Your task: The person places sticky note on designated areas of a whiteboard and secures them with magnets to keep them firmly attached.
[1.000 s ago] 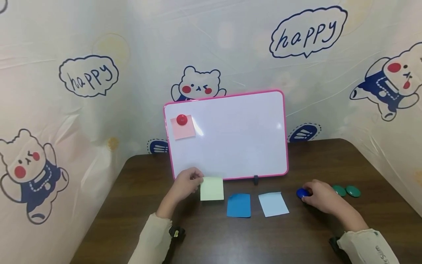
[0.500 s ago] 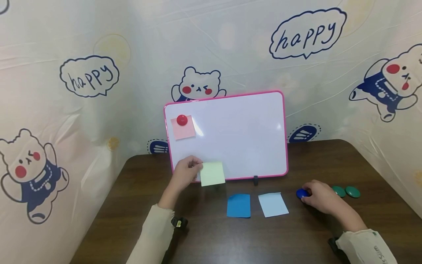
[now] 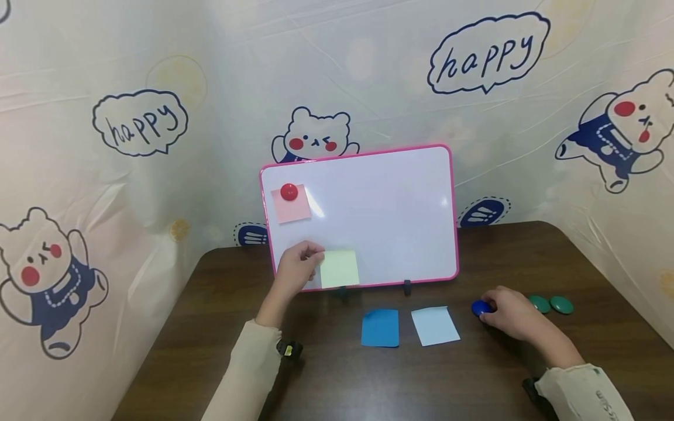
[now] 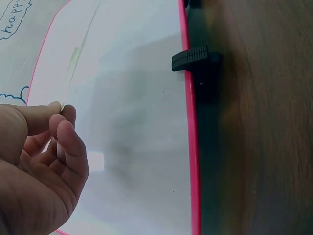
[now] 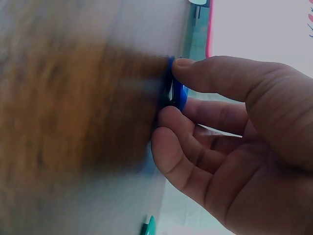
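My left hand (image 3: 298, 268) pinches the left edge of a pale green sticky note (image 3: 339, 269) between thumb and fingertips. The note hangs in front of the lower left of a pink-framed whiteboard (image 3: 389, 216); I cannot tell whether it touches the surface. In the left wrist view the note (image 4: 73, 68) shows edge-on, a thin strip. On the table to the right, my right hand (image 3: 512, 314) grips a round blue magnet (image 3: 481, 308) by its rim. The right wrist view has the thumb and fingers around that blue magnet (image 5: 180, 93), low by the tabletop.
A pink note (image 3: 291, 210) sits under a red magnet (image 3: 289, 192) at the board's upper left. Before the board lie a blue note (image 3: 380, 328) and a light blue note (image 3: 435, 325). Two green magnets (image 3: 561, 305) lie beyond my right hand. Black clips (image 4: 190, 58) hold the board's bottom edge.
My left hand has lifted the pale green note from below the board's bottom edge up in front of its lower left. The right hand has stayed at the blue magnet.
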Tool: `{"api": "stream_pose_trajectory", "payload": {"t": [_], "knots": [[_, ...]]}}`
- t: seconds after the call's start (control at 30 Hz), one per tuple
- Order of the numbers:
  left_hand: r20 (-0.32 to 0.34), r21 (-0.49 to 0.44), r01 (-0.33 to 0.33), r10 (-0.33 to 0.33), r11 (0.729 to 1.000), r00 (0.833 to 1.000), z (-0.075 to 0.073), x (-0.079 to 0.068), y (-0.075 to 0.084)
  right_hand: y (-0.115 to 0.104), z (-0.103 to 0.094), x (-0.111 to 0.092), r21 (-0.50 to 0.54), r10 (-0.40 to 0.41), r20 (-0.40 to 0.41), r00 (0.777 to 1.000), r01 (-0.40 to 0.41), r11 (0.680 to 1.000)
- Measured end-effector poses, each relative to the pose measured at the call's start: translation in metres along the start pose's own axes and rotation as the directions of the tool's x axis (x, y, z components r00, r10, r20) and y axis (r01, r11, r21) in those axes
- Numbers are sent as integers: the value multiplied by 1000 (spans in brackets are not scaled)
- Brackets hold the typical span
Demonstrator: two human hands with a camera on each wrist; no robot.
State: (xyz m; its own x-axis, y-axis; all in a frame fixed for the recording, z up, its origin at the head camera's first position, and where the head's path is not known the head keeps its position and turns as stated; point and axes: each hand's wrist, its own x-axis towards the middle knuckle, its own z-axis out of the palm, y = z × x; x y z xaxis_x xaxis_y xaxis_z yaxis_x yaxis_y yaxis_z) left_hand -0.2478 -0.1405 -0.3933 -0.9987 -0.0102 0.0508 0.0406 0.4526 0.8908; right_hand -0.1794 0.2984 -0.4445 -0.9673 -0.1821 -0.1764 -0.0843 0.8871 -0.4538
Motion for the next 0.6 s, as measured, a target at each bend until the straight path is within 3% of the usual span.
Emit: {"api": "stream_pose_trajectory", "payload": {"t": [0.6], "knots": [[-33,67,-53,55,996,998,-4,9,12,0,2,0,5,8,3,1000,-8,1000]]}}
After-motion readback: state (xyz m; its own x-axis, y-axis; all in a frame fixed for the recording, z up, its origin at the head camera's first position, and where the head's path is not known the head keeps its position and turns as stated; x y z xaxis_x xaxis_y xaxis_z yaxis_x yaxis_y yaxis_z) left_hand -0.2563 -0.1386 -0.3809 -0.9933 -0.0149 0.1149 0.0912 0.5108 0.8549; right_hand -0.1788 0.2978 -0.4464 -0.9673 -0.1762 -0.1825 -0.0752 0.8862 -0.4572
